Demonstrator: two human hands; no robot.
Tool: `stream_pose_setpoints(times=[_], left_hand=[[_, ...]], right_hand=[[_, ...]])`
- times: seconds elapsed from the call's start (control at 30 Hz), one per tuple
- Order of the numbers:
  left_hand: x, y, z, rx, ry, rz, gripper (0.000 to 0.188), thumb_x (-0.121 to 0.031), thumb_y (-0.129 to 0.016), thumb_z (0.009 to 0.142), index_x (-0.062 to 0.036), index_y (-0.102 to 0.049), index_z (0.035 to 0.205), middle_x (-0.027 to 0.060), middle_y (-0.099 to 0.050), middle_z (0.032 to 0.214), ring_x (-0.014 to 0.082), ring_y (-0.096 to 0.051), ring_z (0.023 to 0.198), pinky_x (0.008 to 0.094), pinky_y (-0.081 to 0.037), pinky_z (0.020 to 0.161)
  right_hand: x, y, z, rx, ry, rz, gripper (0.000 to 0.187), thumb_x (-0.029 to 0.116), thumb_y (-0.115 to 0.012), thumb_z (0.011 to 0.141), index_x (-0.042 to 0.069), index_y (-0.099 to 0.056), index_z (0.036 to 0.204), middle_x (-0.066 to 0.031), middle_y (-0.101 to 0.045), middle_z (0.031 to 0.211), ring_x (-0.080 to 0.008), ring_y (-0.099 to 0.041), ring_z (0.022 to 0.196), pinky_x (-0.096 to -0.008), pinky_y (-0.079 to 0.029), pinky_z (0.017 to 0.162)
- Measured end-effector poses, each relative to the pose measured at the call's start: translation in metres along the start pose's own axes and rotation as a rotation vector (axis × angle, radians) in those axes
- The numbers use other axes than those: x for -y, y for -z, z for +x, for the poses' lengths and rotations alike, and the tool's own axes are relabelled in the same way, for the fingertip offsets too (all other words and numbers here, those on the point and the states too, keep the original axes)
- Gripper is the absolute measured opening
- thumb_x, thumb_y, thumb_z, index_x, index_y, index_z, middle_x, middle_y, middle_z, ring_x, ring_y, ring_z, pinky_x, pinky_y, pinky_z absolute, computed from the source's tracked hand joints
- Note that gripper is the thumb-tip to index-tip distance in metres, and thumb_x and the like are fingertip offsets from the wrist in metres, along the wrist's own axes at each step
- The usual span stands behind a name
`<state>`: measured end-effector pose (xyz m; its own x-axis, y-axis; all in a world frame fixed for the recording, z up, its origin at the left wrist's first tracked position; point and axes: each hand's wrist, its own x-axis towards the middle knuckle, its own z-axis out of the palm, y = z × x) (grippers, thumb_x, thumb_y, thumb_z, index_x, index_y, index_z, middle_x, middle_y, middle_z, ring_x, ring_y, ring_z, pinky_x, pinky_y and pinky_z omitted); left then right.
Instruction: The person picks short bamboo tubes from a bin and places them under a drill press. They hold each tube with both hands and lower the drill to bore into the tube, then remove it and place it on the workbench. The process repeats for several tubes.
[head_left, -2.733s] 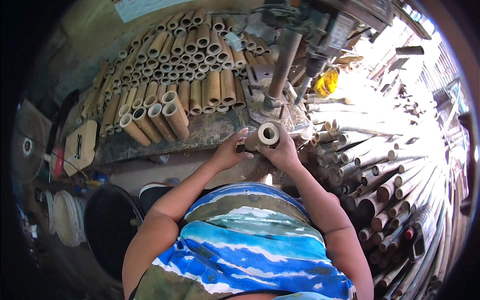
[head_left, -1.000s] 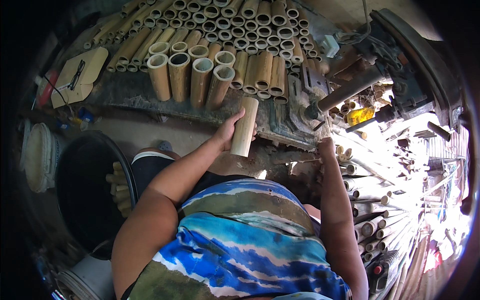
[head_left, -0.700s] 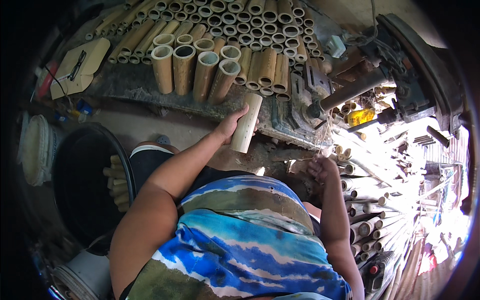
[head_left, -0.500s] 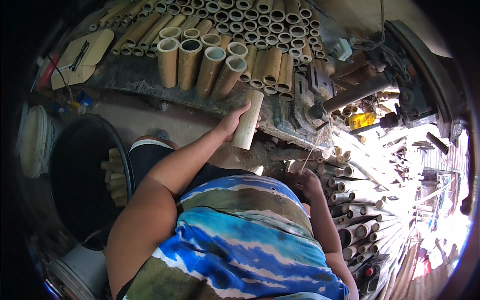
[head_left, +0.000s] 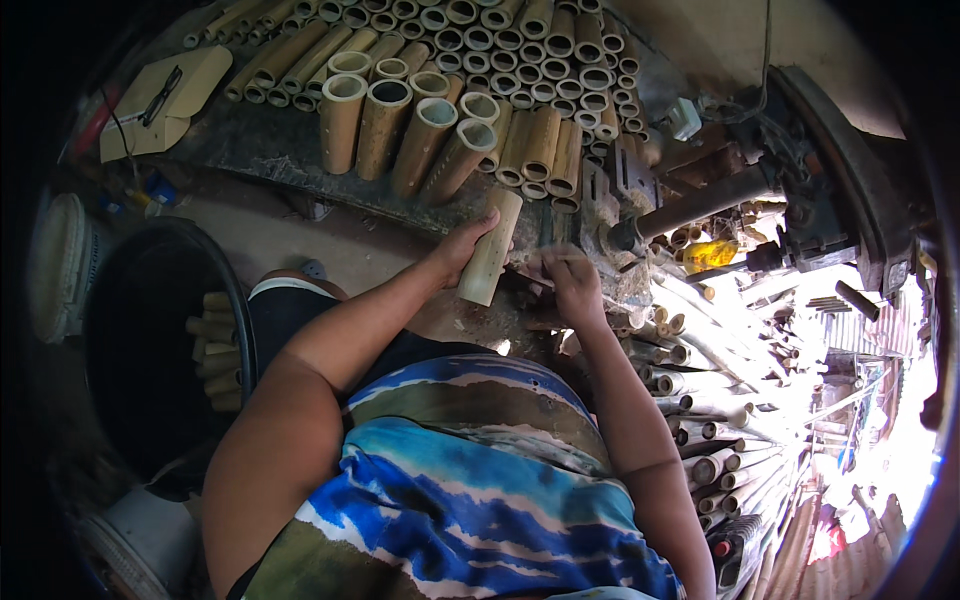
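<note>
My left hand point(head_left: 468, 246) is wrapped round a pale bamboo tube point(head_left: 491, 250), held tilted in front of my body. A row of small dark marks runs along the tube's side. Close to the tube's right side is my right hand point(head_left: 568, 280), its fingers bent in and partly smeared by motion. A thin, light stick-like piece point(head_left: 530, 277) reaches from those fingers toward the tube; whether it touches is unclear. Beyond my left hand, several upright bamboo tubes point(head_left: 405, 128) with open tops stand on the dark workbench point(head_left: 265, 150).
Stacked bamboo tubes point(head_left: 500, 62) fill the bench's back. A cardboard piece point(head_left: 185, 85) with glasses lies at far left. A black tub point(head_left: 130, 330) holding short bamboo pieces stands left. At right are a heavy metal machine point(head_left: 790, 180) and piled bamboo poles point(head_left: 715, 410).
My right hand has risen from low beside my body to the right of the bamboo tube, bringing the thin piece along. My left hand keeps its hold on the tube.
</note>
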<state>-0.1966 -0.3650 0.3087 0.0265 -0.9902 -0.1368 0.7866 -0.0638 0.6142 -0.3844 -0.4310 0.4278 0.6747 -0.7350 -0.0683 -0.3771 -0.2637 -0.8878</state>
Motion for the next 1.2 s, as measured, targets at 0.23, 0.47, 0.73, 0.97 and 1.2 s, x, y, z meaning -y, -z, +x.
stream_pose_setpoints(times=[0.23, 0.47, 0.73, 0.97, 1.2], left_hand=[[0.002, 0.003, 0.005, 0.042, -0.011, 0.019, 0.046, -0.05, -0.047, 0.104, -0.0073, -0.061, 0.114, 0.0055, -0.067, 0.09, 0.0159, -0.068, 0.074, 0.0333, -0.059, 0.065], [0.002, 0.002, 0.005, 0.017, -0.022, 0.033, 0.045, -0.048, -0.046, 0.105, -0.007, -0.061, 0.113, 0.0054, -0.068, 0.091, 0.0157, -0.068, 0.074, 0.0338, -0.06, 0.066], [0.001, 0.002, 0.004, 0.005, -0.004, 0.046, 0.047, -0.05, -0.045, 0.105, -0.0065, -0.061, 0.112, 0.0054, -0.068, 0.091, 0.0155, -0.068, 0.074, 0.0335, -0.06, 0.065], [0.002, 0.002, 0.005, 0.017, -0.005, 0.075, 0.047, -0.051, -0.045, 0.105, -0.0071, -0.06, 0.113, 0.0053, -0.067, 0.09, 0.0153, -0.068, 0.073, 0.0326, -0.059, 0.064], [0.003, -0.003, 0.005, -0.015, -0.041, 0.152, 0.047, -0.051, -0.043, 0.106, -0.0081, -0.057, 0.118, 0.0059, -0.065, 0.091, 0.0154, -0.067, 0.072, 0.0328, -0.06, 0.061]], right_hand=[[0.003, -0.031, 0.049, -0.114, 0.075, -0.013, 0.019, 0.016, -0.065, 0.096, -0.001, -0.066, 0.103, -0.0106, -0.074, 0.086, -0.0159, -0.071, 0.079, -0.0299, -0.055, 0.073], [0.008, -0.032, 0.055, -0.183, 0.076, -0.241, 0.017, 0.015, -0.069, 0.094, -0.001, -0.071, 0.101, -0.0078, -0.072, 0.081, -0.0119, -0.066, 0.074, -0.0281, -0.053, 0.071], [0.008, -0.037, 0.055, -0.225, 0.091, -0.252, 0.016, 0.016, -0.069, 0.09, 0.003, -0.074, 0.099, -0.0137, -0.074, 0.086, -0.0228, -0.072, 0.078, -0.0342, -0.054, 0.074], [0.013, -0.035, 0.049, -0.246, 0.2, -0.432, 0.014, 0.014, -0.069, 0.089, 0.003, -0.074, 0.096, -0.0164, -0.073, 0.085, -0.0287, -0.072, 0.078, -0.0364, -0.055, 0.073], [-0.002, -0.037, 0.051, -0.217, 0.258, -0.5, 0.014, 0.014, -0.071, 0.089, 0.002, -0.075, 0.097, -0.0157, -0.074, 0.088, -0.0265, -0.073, 0.082, -0.0352, -0.054, 0.076]])
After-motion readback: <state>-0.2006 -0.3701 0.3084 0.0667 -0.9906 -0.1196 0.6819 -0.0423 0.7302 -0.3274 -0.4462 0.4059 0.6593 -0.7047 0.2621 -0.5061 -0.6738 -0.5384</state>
